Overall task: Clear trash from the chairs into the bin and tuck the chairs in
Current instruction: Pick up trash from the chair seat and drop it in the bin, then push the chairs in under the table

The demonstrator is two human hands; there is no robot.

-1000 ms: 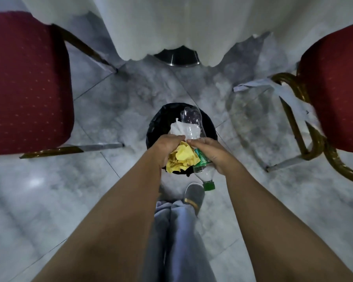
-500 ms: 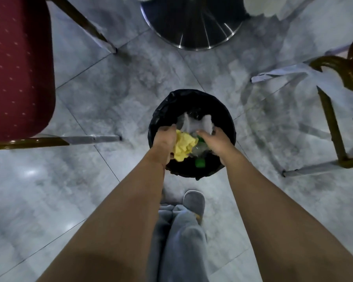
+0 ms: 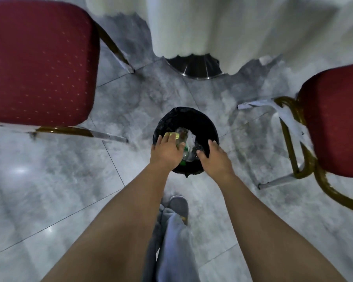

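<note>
A round bin with a black liner [image 3: 206,123] stands on the floor in front of me. Inside it lie yellow crumpled paper [image 3: 171,135], white paper [image 3: 191,139] and a clear plastic bottle [image 3: 186,154] with a green label. My left hand [image 3: 166,152] hovers over the bin's left rim, palm down, fingers spread, holding nothing. My right hand [image 3: 214,157] is over the right rim, also open and empty. A red padded chair [image 3: 39,62] stands at the left and another red chair [image 3: 334,123] at the right, both pulled out from the table.
A white tablecloth [image 3: 222,25] hangs at the top, with the table's round metal base [image 3: 194,68] under it. Gold chair legs [image 3: 296,157] flank the bin on both sides. My grey-trousered leg and slipper [image 3: 178,206] are just behind the bin on the grey marble floor.
Both hands have let go of the yellow paper, white paper and bottle, which now lie in the bin. The hands have opened above the rim and my view has risen.
</note>
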